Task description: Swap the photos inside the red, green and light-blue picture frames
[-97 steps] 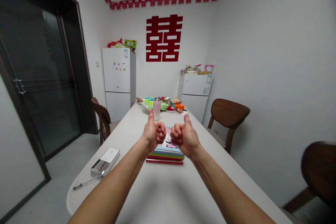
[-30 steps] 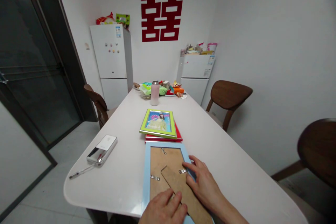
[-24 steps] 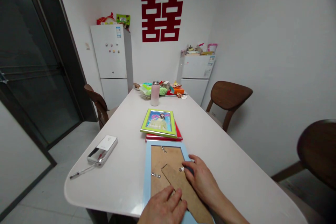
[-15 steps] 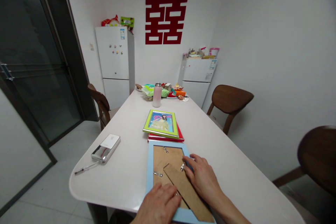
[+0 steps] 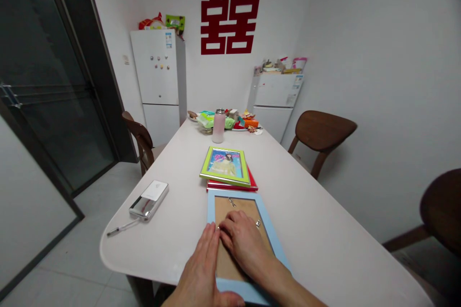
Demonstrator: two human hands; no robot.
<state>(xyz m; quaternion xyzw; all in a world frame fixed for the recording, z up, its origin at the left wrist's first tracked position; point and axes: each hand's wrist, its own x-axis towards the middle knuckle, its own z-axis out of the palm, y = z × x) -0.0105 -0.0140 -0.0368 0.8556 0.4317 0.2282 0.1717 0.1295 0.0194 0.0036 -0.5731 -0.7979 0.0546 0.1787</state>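
Observation:
A light blue picture frame (image 5: 268, 225) lies face down on the white table (image 5: 324, 230) near its front edge, its brown backing board up. My left hand (image 5: 203, 268) lies flat on the frame's left edge, fingers stretched forward. My right hand (image 5: 245, 244) rests on the backing board, its fingertips at a small metal clip on the left side. Another clip (image 5: 258, 223) shows to the right of my fingers. Just beyond lies a green picture frame (image 5: 226, 166) with a photo, stacked on a red frame (image 5: 252, 185).
A silver power bank (image 5: 149, 200) with a cable lies at the table's left. A pink bottle (image 5: 218, 126) and a pile of snacks stand at the far end. Wooden chairs (image 5: 320, 136) flank the table. Two white fridges (image 5: 160, 81) stand against the back wall.
The thumbs-up hands came down onto the blue frame, now flipped face down off the stack. In the last half second the stand leg went flat and my right hand slid left to the left clip.

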